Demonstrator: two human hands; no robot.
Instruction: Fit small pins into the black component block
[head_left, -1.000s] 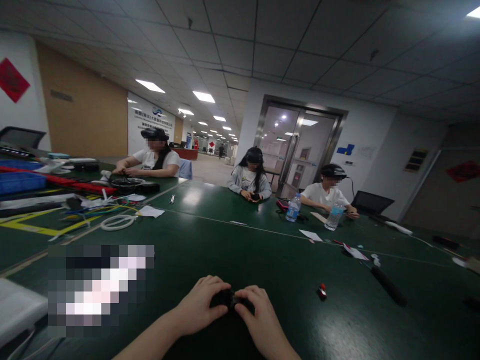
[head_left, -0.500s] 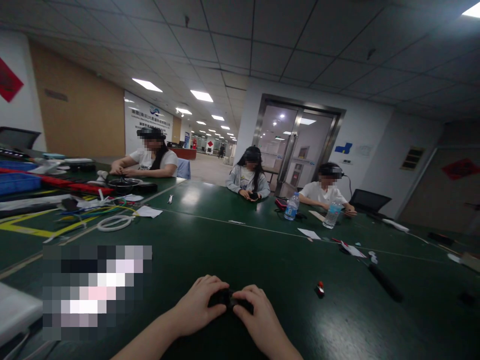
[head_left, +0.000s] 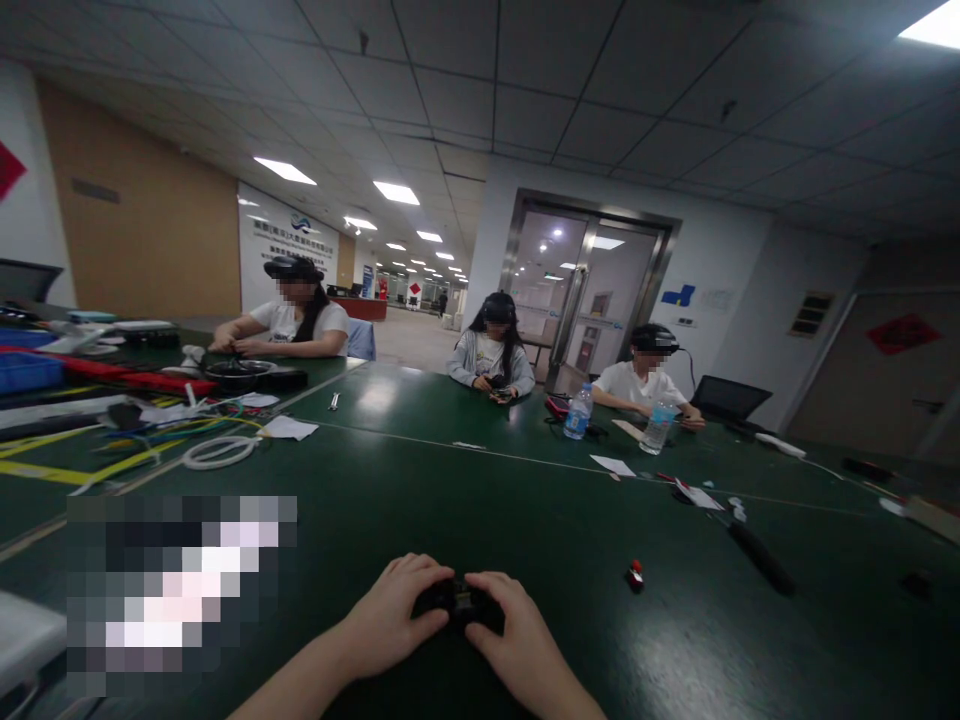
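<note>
A dark handheld device (head_left: 463,602), shaped much like a black game controller, sits between my hands low above the green table. My left hand (head_left: 388,612) is closed round its left end, thumb on the near side and fingers over the far side. On the other end, my right hand (head_left: 517,628) grips it the same way. A lighter, rectangular detail shows in the device's middle; its ends are hidden under my fingers. Off to the right, a small red and silver piece (head_left: 635,575) lies apart from my hands.
Across the green table (head_left: 420,490) sit several people with head-worn devices. Water bottles (head_left: 578,412) stand at the back right. A long black-handled tool (head_left: 761,560) lies at right, a small wrench (head_left: 334,402) farther back. Coiled white cable (head_left: 219,453) and clutter fill the left side.
The view has shifted slightly to the right. My right-hand fingers have moved a little outward, so more of the device's middle shows. Both hands keep their hold.
</note>
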